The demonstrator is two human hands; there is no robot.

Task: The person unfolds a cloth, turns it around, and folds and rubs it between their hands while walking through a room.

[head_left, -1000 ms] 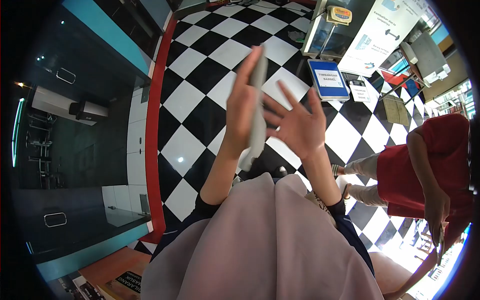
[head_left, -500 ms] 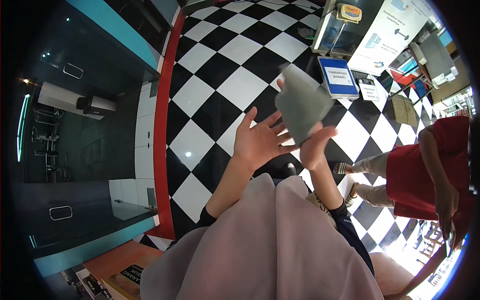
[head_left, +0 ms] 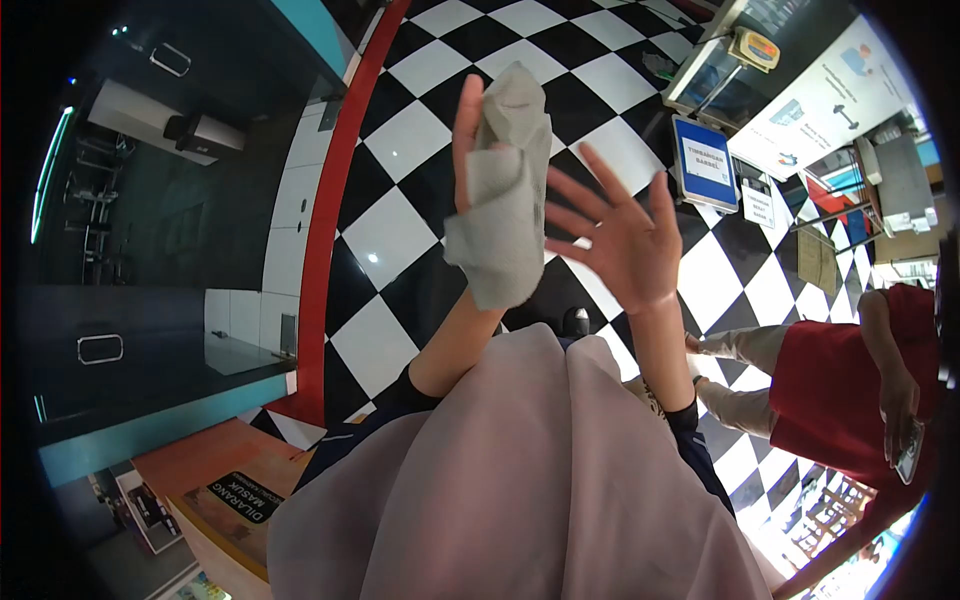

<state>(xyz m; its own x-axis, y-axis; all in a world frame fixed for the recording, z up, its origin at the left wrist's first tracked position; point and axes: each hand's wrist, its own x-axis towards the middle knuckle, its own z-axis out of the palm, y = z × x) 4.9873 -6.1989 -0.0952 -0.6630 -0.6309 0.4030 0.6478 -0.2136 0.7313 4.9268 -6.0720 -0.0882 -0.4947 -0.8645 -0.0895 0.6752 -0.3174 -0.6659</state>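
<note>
A grey cloth (head_left: pixel 510 190) hangs in folds over my left hand (head_left: pixel 467 130), which holds it up in front of me. The thumb shows along the cloth's left side, while most of the other fingers are covered by the fabric. To the right of it, my right hand (head_left: pixel 632 250) is raised with the palm towards me, its fingers spread and nothing in them. Those fingertips reach close to the cloth's right edge and are slightly blurred.
A person in a red top (head_left: pixel 825 390) stands at the right, a phone (head_left: pixel 908 455) in hand. A blue platform scale (head_left: pixel 712 195) sits on the checkered floor (head_left: pixel 395 215). Dark glass doors (head_left: pixel 150 240) line the left, and an orange box with a sign (head_left: pixel 190 460) stands at lower left.
The grey cloth has passed from my right hand to my left hand and moved left. My right hand now has its fingers spread, free of the cloth. The view has turned slightly.
</note>
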